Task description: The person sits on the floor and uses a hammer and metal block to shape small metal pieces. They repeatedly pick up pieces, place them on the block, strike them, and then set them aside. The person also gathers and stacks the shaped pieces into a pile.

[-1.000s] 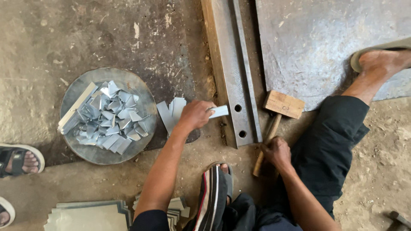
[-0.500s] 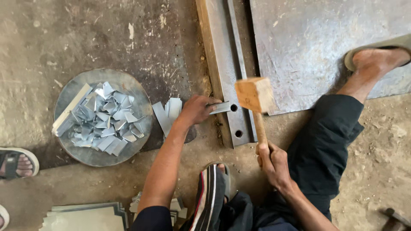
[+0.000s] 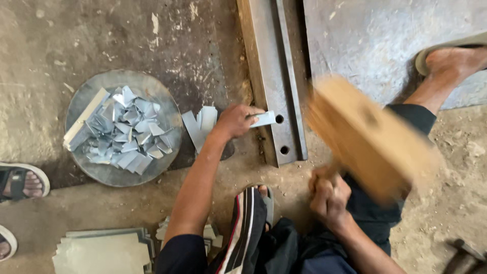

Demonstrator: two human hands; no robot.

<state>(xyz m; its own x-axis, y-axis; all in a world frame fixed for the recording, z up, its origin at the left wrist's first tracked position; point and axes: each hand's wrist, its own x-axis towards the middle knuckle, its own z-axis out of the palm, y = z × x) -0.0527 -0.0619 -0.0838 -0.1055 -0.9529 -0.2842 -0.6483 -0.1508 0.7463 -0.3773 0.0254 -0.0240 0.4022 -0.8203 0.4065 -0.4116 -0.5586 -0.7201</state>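
Observation:
My left hand (image 3: pixel 236 121) pinches a small flat metal strip (image 3: pixel 265 119) and holds it across the edge of a long steel angle bar (image 3: pixel 271 66) that lies on the ground. My right hand (image 3: pixel 328 195) grips the handle of a wooden mallet (image 3: pixel 368 137), whose head is raised and blurred above my right knee. A few loose metal strips (image 3: pixel 200 124) lie on the ground just left of my left hand.
A round metal pan (image 3: pixel 96 170) holding several cut metal pieces sits at the left. Stacked metal sheets (image 3: pixel 104 251) lie at the bottom left. A large metal sheet (image 3: pixel 375 40) lies at the top right under my sandalled foot (image 3: pixel 451 58). Another person's sandalled feet (image 3: pixel 23 180) stand at the left edge.
The mallet went from resting on the ground by the bar to raised high toward the camera. My left hand has kept the strip on the bar.

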